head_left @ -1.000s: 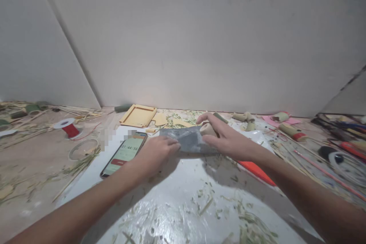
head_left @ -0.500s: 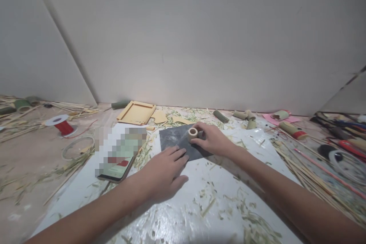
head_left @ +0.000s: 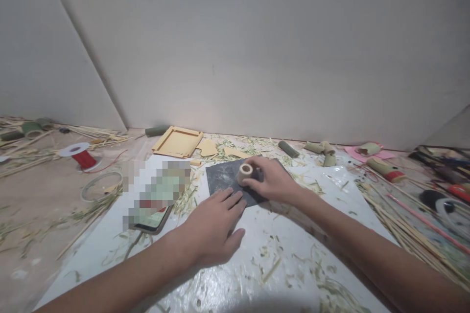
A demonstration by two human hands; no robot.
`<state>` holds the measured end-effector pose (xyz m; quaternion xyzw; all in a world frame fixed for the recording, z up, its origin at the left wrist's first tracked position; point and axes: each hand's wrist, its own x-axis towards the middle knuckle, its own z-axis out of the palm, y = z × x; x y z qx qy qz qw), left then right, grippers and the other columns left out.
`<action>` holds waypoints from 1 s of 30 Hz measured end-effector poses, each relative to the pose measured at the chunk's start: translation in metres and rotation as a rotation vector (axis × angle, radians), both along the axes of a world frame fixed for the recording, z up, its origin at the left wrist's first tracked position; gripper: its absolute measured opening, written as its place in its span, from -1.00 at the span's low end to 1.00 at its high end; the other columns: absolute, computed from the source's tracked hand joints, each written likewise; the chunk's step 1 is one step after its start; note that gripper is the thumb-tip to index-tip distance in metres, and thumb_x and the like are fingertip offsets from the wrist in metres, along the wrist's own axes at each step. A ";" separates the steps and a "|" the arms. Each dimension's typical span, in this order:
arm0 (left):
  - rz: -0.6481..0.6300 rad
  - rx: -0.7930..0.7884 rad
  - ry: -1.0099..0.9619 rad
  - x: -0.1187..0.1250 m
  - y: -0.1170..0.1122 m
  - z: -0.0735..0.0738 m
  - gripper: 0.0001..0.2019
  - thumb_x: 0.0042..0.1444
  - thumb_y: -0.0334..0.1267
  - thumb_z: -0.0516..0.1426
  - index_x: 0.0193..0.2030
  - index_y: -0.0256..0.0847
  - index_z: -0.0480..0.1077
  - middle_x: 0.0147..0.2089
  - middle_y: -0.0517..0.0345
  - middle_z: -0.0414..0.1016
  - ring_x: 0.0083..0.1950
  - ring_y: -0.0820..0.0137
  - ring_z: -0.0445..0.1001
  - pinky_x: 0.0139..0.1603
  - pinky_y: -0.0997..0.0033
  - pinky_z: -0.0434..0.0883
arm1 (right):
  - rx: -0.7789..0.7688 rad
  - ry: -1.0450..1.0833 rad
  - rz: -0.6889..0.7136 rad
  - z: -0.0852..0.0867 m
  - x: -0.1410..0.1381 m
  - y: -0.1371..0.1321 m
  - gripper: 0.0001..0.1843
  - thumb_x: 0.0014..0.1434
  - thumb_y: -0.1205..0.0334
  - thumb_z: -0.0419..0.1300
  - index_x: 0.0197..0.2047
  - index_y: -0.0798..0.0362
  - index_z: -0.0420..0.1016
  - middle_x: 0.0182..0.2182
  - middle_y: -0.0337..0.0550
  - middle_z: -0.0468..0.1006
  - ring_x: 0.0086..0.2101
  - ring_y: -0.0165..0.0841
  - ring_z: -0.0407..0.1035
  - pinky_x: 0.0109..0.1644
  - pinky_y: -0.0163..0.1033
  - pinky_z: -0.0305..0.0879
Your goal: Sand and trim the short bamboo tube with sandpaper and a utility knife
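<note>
— What is around?
— A broad white wall (head_left: 238, 68), then a glossy white flat covering (head_left: 205, 276) with green shavings (head_left: 185, 198).
— The risk?
— The dark grey rectangular sheet (head_left: 222, 178) may slip if the flat, spread left hand (head_left: 216, 227) presses weakly; on it, the pale wooden ring (head_left: 242, 178), held in the right fingers (head_left: 255, 185), may tip if pushed unevenly.

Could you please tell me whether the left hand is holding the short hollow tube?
No, the right hand holds the short hollow tube, while the left hand lies on the dark sheet.

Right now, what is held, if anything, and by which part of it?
The right hand holds a short, pale, wood-coloured tube by its outer side.
</note>
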<state>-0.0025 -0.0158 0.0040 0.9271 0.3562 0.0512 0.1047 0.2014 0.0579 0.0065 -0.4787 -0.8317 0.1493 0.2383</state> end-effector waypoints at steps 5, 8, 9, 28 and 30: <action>0.022 -0.019 -0.031 -0.002 -0.001 -0.002 -0.46 0.20 -0.14 -0.01 0.26 -0.38 0.26 0.33 -0.18 0.22 0.35 -0.05 0.15 0.33 -0.08 0.14 | -0.005 0.057 -0.122 -0.002 0.009 0.010 -0.77 0.04 0.23 0.24 -0.20 0.03 0.36 -0.25 -0.01 0.50 -0.17 -0.13 0.33 -0.12 -0.06 0.20; 0.082 -0.089 -0.177 -0.006 0.005 0.002 -0.54 0.18 -0.18 0.03 0.22 -0.21 0.32 0.25 -0.04 0.37 0.25 0.03 0.32 0.24 -0.04 0.28 | -0.086 0.143 -0.162 0.002 0.019 0.015 -0.72 0.08 0.17 0.22 -0.14 0.03 0.30 -0.28 -0.04 0.53 -0.23 -0.16 0.39 -0.17 -0.08 0.26; 0.129 -0.130 -0.260 -0.007 0.009 0.005 -0.53 0.16 -0.18 0.06 0.22 -0.13 0.30 0.21 0.00 0.41 0.19 0.08 0.39 0.17 0.00 0.35 | -0.131 0.173 -0.148 0.005 0.020 0.013 -0.70 0.11 0.14 0.20 -0.11 0.02 0.27 -0.31 -0.08 0.55 -0.28 -0.20 0.42 -0.22 -0.11 0.29; 0.344 -1.097 -1.106 0.007 0.042 0.026 -0.65 0.23 0.09 -0.05 -0.20 -0.20 0.21 -0.46 0.28 0.21 -0.60 0.57 0.16 -0.54 0.49 0.22 | -0.316 -0.443 -0.286 0.015 0.134 -0.062 -0.77 0.07 -0.01 0.19 -0.41 -0.02 0.37 -0.51 -0.16 0.49 -0.49 -0.25 0.35 -0.45 -0.21 0.10; 0.363 -1.166 -1.153 0.011 0.043 0.026 -0.68 0.22 0.05 -0.01 -0.14 -0.18 0.19 -0.41 0.26 0.23 -0.56 0.55 0.23 -0.50 0.47 0.27 | -0.310 -0.441 -0.301 0.017 0.143 -0.067 -0.77 0.12 0.00 0.13 -0.40 -0.01 0.39 -0.50 -0.14 0.50 -0.47 -0.24 0.37 -0.41 -0.20 0.13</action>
